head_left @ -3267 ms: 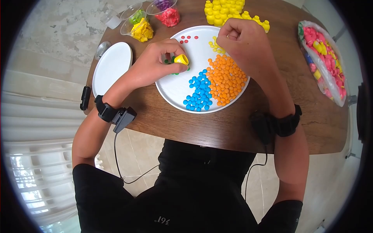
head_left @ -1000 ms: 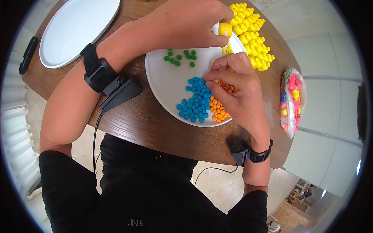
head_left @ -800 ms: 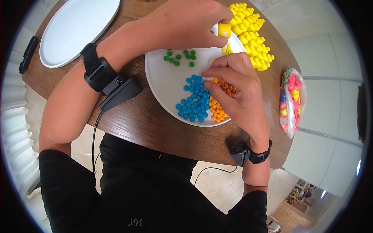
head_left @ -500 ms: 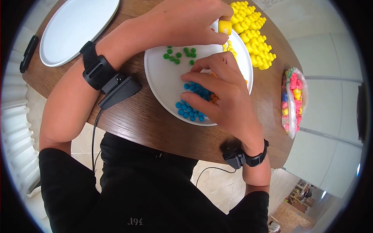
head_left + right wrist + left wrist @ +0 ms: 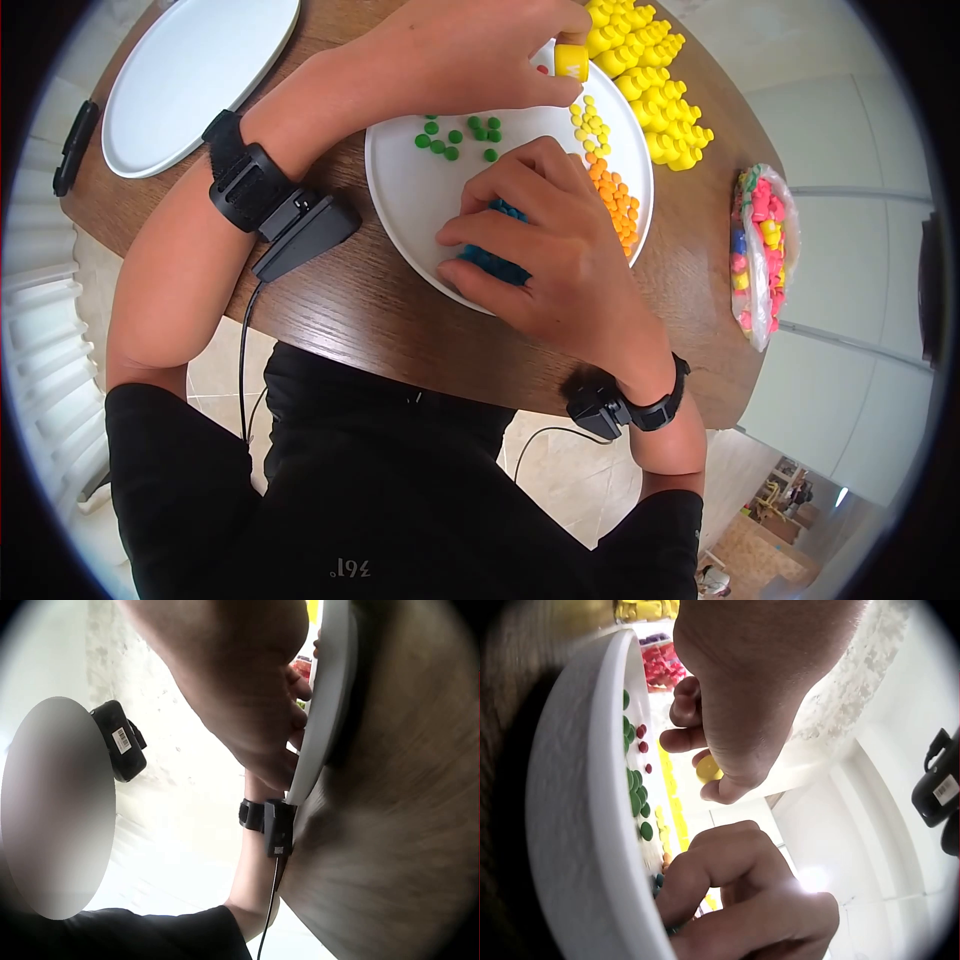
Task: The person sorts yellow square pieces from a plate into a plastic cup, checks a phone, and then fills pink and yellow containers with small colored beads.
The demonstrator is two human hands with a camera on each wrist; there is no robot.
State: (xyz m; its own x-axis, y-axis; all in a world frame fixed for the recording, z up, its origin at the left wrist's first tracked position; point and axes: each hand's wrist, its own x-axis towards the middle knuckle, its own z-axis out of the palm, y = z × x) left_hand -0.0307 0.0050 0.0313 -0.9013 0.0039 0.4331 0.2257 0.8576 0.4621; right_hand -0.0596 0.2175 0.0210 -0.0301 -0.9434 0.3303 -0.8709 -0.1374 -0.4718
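Over the far part of the round white plate [image 5: 385,215], my left hand [image 5: 500,60] pinches a small yellow bottle [image 5: 571,62] with a white letter on its side. Palm down, my right hand [image 5: 545,235] covers much of the blue candies [image 5: 507,210], its thumb and fingers bent and apart around them. In the left wrist view the fingertips of that right hand [image 5: 742,892] reach down inside the plate's rim. Green candies [image 5: 452,136] lie left of it, orange candies [image 5: 618,200] and yellow candies [image 5: 590,118] to its right. Red candies [image 5: 643,747] lie beyond the green ones.
Rows of yellow bottles [image 5: 655,95] stand behind the plate at the right. A clear bag [image 5: 765,255] of pink and yellow pieces lies farther right. An oval white plate [image 5: 200,85] and a black object [image 5: 76,148] lie at the left. Tubs of red pieces [image 5: 662,667] stand beyond.
My right hand has left the border of the orange and blue candies and moved left over the blue ones, its fingers spreading. The left hand keeps the yellow bottle, shifting only slightly.
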